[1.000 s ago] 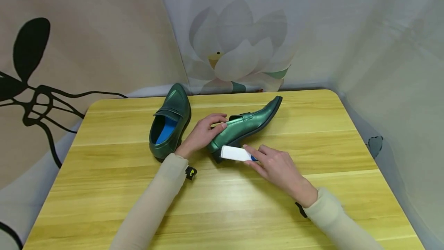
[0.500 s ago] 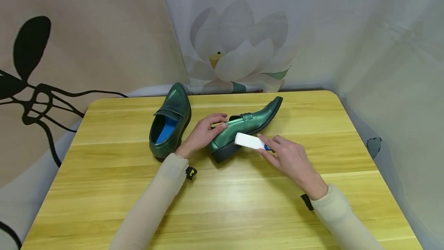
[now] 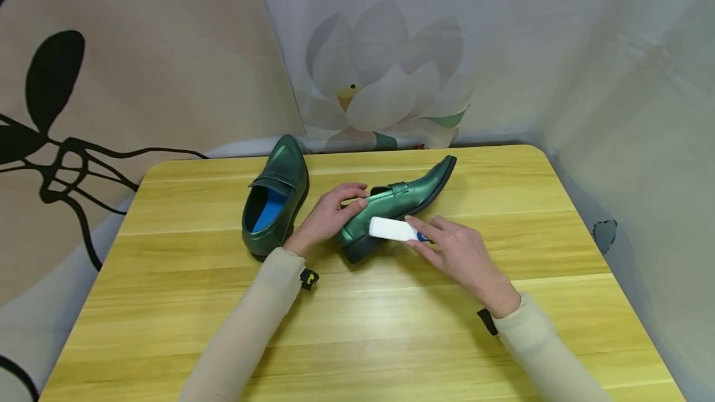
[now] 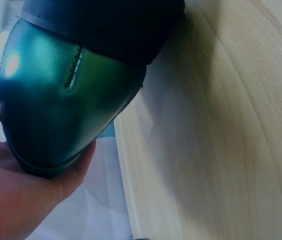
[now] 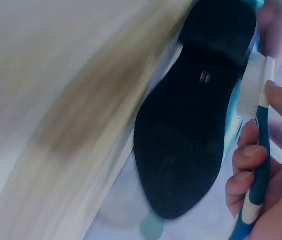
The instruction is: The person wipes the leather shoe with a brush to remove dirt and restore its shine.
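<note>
A shiny green loafer (image 3: 385,205) with a black sole is tilted on its side, toe pointing to the back right. The left hand (image 3: 329,214) grips it at the heel end of its opening; the left wrist view shows fingers and thumb around the green heel back (image 4: 56,100). In the right hand (image 3: 460,256) is a brush (image 3: 391,229) with a white head, held against or close to the shoe's side near the heel. From the right wrist view, fingers curl round the blue and white handle (image 5: 261,165), and the white bristles (image 5: 250,85) face the shoe beside the black sole (image 5: 185,125).
The matching green loafer (image 3: 275,197), with a blue insole, stands upright left of the left hand, its toe toward the back. Both are on a wooden table (image 3: 357,340). Behind it hangs a pale curtain (image 3: 503,48) with a flower print.
The brush moved from the heel rightward along the shoe's side, then slightly back to the left. Between the first two frames more of the heel came into view. The left hand stays on the shoe.
</note>
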Available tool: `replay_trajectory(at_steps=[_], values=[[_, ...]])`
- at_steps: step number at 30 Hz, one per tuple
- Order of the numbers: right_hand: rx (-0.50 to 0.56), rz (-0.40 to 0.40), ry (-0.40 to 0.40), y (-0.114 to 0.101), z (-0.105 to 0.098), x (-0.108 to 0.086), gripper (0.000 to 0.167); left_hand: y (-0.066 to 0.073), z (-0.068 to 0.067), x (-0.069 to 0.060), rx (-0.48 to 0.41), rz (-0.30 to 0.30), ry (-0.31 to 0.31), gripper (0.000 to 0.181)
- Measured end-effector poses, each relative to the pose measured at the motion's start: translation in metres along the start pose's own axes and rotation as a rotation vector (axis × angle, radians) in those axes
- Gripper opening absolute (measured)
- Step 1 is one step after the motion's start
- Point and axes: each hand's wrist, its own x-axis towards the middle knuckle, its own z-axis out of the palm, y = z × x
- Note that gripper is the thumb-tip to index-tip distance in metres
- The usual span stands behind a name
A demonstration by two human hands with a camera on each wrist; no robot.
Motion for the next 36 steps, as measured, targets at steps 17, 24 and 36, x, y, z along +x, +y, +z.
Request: replay_trajectory(at_steps=[17,24,36], values=[[-0.005,0.070,0.064,0.014,-0.008,0.002,0.068,-0.001,0.001,0.001,-0.004,0.014,0.007,0.030],[0.064,0.050,0.010,-0.003,0.004,0.011,0.062,0.000,0.004,0.002,0.012,0.029,0.006,0.029],[0.033,0.238,0.110,0.010,-0.004,0.008,0.048,0.003,0.002,0.000,-0.004,0.017,-0.006,0.030]])
